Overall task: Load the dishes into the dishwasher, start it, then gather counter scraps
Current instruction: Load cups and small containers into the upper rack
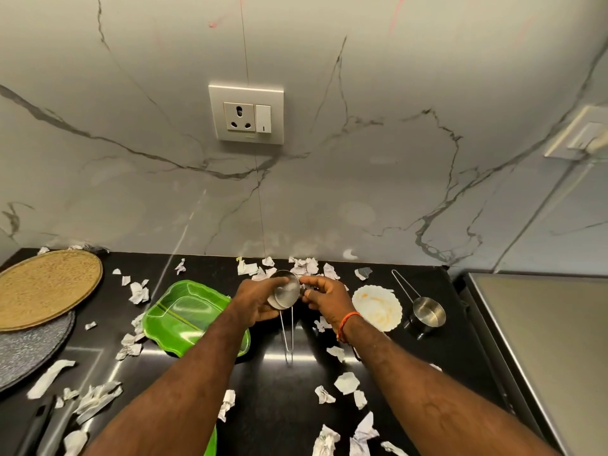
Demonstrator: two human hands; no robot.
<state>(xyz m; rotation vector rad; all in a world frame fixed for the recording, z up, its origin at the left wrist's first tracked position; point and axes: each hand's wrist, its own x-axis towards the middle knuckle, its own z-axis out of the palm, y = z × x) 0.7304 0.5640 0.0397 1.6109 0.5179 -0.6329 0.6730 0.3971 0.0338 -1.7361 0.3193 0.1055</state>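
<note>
While both arms reach over the black counter [296, 383], this is how things stand:
Landmark: the green tray [184, 315], lying flat on the counter left of centre
Left hand [255, 304]: just right of the tray's far corner; fingers curled round the bowl of a steel measuring cup [285, 291], held tilted above the counter; its long wire handle hangs down toward the person
Right hand [325, 299]: right of the tray, just beyond the cup; fingertips bent and meeting at the cup's rim; whether they pinch anything I cannot tell; an orange thread circles the wrist
White plate [378, 311]: well right of the tray, past the right hand; orange smears on it
Second measuring cup [427, 315]: right of the plate, resting on the counter
Paper scraps [345, 382]: crumpled, scattered all round the tray
Woven mat [46, 287]: left of the tray; a grey mat [26, 350] beneath it
</note>
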